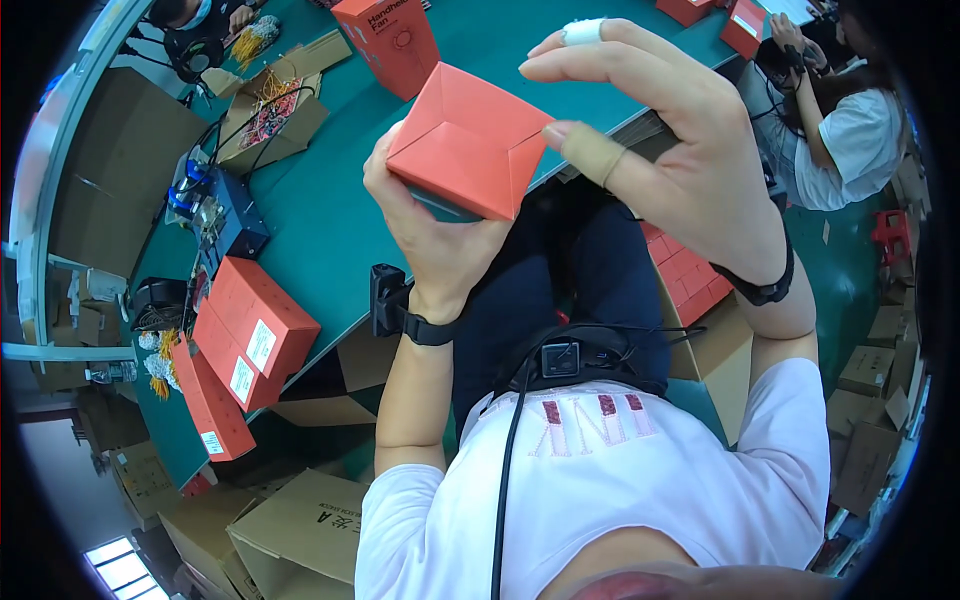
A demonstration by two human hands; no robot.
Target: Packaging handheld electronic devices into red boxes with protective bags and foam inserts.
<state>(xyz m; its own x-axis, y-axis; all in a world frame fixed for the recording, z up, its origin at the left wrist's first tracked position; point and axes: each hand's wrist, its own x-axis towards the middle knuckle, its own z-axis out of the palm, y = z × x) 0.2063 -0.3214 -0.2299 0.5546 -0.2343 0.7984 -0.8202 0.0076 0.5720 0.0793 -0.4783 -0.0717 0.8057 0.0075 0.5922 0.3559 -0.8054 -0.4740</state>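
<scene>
Red box [470,145] resting end-up in the left hand [435,235]

I'm seeing it sitting above the near edge of the table [330,200], before the person's lap. Its creased end is facing my camera; the long axis seems to be running downward, away from me, foreshortening hiding its length. The left hand is grasping it from the near left, presumably supporting it so that end is lying exposed; most of those fingers are hiding behind it. The right hand [685,165] is gripping nothing, its fingers arching apart, thumb hovering at the box's right corner; whether they're touching I cannot tell. Beyond, a second red box [390,45] is standing upright, long axis vertical. Further boxes [255,335] are lying along the table's left edge, probably waiting within reach.
</scene>
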